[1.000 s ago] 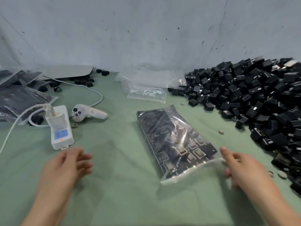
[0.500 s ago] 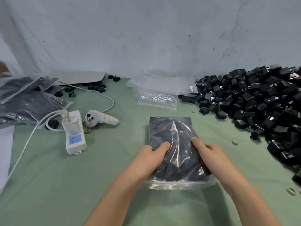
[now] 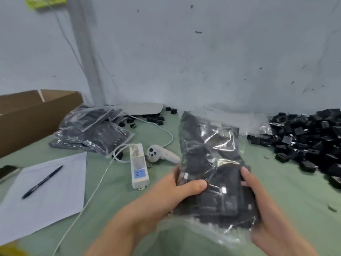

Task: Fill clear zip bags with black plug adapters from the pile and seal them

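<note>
A clear zip bag packed with black plug adapters is lifted off the green table and tilted up, its open mouth toward me. My left hand grips its left side, thumb across the front. My right hand grips the right side. The big pile of loose black adapters lies at the right. Several filled bags are stacked at the back left. Empty clear bags lie by the wall behind the held bag.
A white power strip with its cable and a white controller lie left of the bag. A sheet of paper with a pen sits front left, a phone beside it. A cardboard box stands far left.
Both hands closed on the bag and raised it off the table, tilting it upright. The view has swung left and up, bringing the box, paper and pen into sight.
</note>
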Demonstrator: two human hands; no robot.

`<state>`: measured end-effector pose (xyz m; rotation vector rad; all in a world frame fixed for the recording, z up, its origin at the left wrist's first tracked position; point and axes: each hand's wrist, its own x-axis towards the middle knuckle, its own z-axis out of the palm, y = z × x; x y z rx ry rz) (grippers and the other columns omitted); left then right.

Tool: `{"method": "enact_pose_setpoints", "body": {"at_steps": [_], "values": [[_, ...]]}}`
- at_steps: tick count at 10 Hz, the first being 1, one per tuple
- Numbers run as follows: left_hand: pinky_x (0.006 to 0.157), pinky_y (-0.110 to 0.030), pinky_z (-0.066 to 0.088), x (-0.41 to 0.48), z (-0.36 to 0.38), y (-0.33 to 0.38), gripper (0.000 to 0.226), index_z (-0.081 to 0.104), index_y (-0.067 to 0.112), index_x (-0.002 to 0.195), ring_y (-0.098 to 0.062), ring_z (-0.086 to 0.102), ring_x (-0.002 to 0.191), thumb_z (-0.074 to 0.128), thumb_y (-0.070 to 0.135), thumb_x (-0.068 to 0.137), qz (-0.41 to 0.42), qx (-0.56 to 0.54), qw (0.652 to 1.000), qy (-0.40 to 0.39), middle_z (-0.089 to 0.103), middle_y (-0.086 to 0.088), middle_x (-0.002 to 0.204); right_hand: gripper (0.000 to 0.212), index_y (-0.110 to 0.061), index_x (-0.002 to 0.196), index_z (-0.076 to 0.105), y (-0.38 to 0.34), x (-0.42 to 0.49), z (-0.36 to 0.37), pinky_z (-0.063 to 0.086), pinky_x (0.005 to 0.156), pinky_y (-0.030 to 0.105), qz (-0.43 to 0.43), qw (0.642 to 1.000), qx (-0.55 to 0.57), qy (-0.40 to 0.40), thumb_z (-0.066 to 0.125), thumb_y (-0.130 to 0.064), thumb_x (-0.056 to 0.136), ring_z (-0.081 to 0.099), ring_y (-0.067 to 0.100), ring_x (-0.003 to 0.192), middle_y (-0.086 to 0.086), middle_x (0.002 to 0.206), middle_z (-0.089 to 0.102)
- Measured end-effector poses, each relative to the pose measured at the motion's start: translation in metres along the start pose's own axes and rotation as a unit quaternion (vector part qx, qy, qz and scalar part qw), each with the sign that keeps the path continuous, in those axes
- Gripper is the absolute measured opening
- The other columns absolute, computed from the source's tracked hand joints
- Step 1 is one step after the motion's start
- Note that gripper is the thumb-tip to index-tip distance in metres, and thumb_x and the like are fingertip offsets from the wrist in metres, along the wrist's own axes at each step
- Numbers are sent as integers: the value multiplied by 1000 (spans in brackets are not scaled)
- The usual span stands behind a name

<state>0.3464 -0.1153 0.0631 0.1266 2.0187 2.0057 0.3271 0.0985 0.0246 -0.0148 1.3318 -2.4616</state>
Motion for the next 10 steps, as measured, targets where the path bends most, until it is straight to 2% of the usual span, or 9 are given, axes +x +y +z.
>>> {"method": "enact_pose_setpoints", "body": {"at_steps": [2, 3, 4, 5, 6, 7, 8, 9, 10], "values": [[73, -32, 60, -18, -91, 67, 20, 76, 14, 103, -25, 74, 89, 73, 22, 85, 58, -27, 996, 70, 74, -17, 108, 54, -8, 117, 73, -20, 78, 104, 61, 74, 43, -29, 993, -35, -107, 82, -38, 73, 71, 37, 104, 20, 120, 70], [70, -33, 61, -16, -147, 103, 12, 80, 16, 88, -25, 75, 85, 71, 17, 81, 131, -93, 974, 160, 75, -16, 104, 61, -5, 126, 65, -41, 139, 184, 59, 88, 52, -61, 986, -84, -128, 83, -35, 77, 70, 37, 105, 19, 119, 71], [58, -30, 60, 11, -209, 133, 12, 79, 11, 83, -21, 74, 73, 70, 18, 82, 173, -110, 943, 262, 77, -9, 89, 48, -11, 129, 63, -66, 211, 265, 61, 81, 44, -110, 982, -98, -116, 75, -31, 86, 73, 27, 86, 13, 112, 74], [54, -31, 58, 63, -276, 137, 12, 70, 8, 99, -21, 75, 71, 66, 16, 91, 177, -169, 903, 355, 77, -9, 86, 41, -23, 138, 54, -54, 279, 309, 45, 74, 24, -278, 892, -355, 26, 54, -30, 98, 59, 15, 86, 3, 123, 65], [72, -45, 61, 122, -331, 96, 24, 65, 10, 119, -28, 71, 94, 62, 19, 97, 78, -153, 886, 431, 70, -13, 114, 34, -20, 131, 58, 8, 329, 310, 51, 81, 34, -321, 745, -585, -32, 45, -24, 100, 59, 26, 102, 8, 125, 61], [58, -42, 61, 161, -352, 55, 34, 55, 8, 132, -27, 66, 83, 55, 23, 102, 4, -159, 887, 434, 64, -14, 124, 39, -15, 137, 54, 63, 358, 294, 48, 97, 39, -240, 681, -678, -136, 48, -23, 100, 56, 32, 119, 12, 136, 58], [43, -32, 57, 171, -351, 51, 30, 55, 3, 127, -27, 64, 77, 56, 14, 100, 21, -149, 873, 464, 65, -19, 119, 46, -17, 146, 44, 76, 356, 276, 46, 100, 40, -227, 713, -648, -142, 47, -24, 101, 55, 30, 121, 12, 142, 53], [65, -36, 59, 163, -332, 62, 35, 50, 6, 135, -32, 64, 100, 49, 14, 101, 25, -125, 862, 490, 60, -17, 125, 43, -17, 143, 48, 58, 333, 253, 44, 103, 41, -242, 707, -651, -133, 48, -23, 100, 52, 31, 126, 11, 141, 52], [97, -37, 47, 148, -290, 70, 45, 42, 6, 142, -31, 54, 122, 44, 21, 100, 24, -39, 831, 554, 52, -15, 139, 39, -23, 140, 52, 29, 296, 220, 49, 93, 38, -243, 726, -635, -103, 46, -23, 102, 59, 27, 114, 5, 140, 52]]}}
